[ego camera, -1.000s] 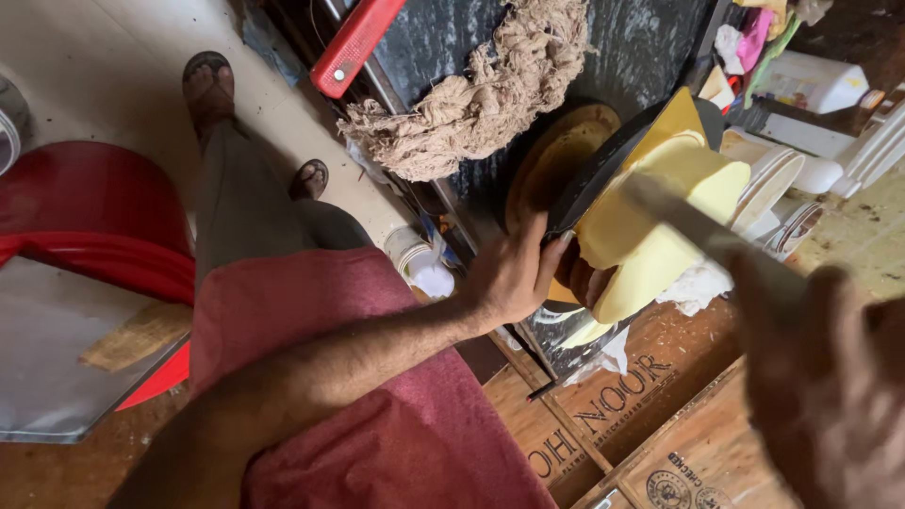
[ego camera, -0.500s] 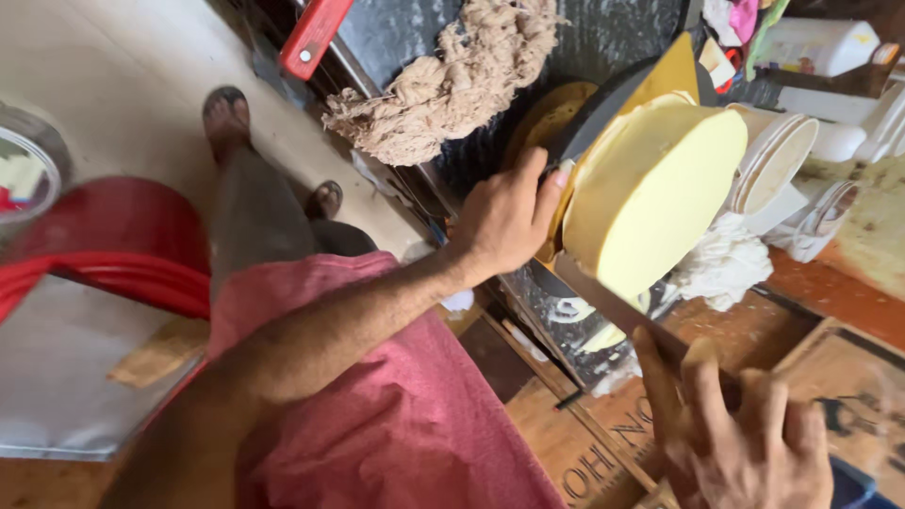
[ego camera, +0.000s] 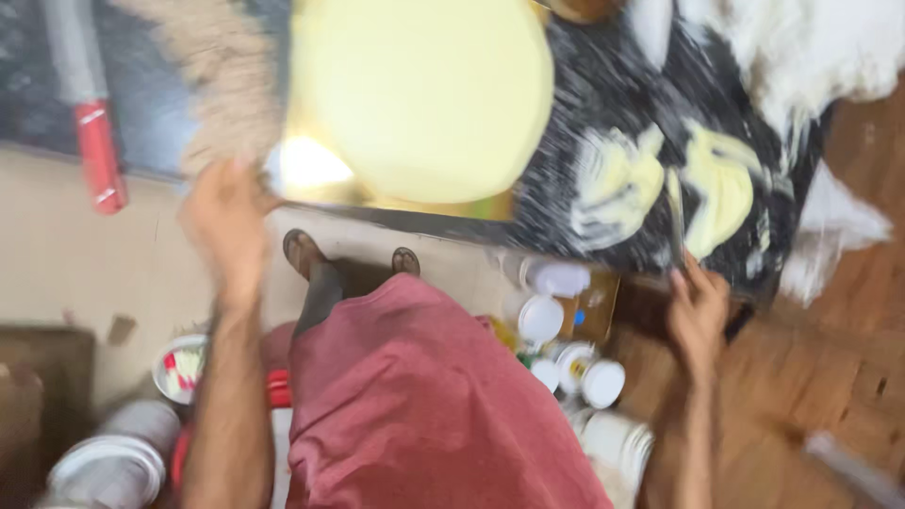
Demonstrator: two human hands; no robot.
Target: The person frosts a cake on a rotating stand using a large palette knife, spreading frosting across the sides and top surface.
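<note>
Pale yellow disc (ego camera: pixel 419 94): large, round, smooth-faced, lying on a dark worktop (ego camera: pixel 603 85) at the upper middle of the head view. Under the disc's near edge a gold-coloured board (ego camera: pixel 311 165) shows, brightly reflecting at its left corner.

Left hand (ego camera: pixel 222 221): at the lower left of the disc, by the gold board's corner. Heavily blurred; fingers seem curled at the board's edge, but actual contact and how tightly it is closed cannot be told.

Right hand (ego camera: pixel 698 316): to the lower right of the disc, at the worktop's near edge. Fingers closed around the handle of a thin blade-like tool (ego camera: pixel 676 212), which points up onto the worktop.

Right of the disc: two smears of pale yellow paste (ego camera: pixel 721 184) on the worktop, the tool's blade lying between them. Further right and above, crumpled white cloth (ego camera: pixel 801 57).

Left of the disc: a mass of tan fibrous material (ego camera: pixel 222 85) touching or overlapping the disc's left side; beyond that, a red-handled tool (ego camera: pixel 94 160) lying on the worktop.

Below the disc, past the worktop edge: person's red garment (ego camera: pixel 415 405), two sandalled feet (ego camera: pixel 302 250) on a pale floor. Lower right of the disc, several small white-lidded tubs (ego camera: pixel 566 358) clustered on the floor. Far lower left, a red container (ego camera: pixel 273 396), mostly hidden by the arm.
</note>
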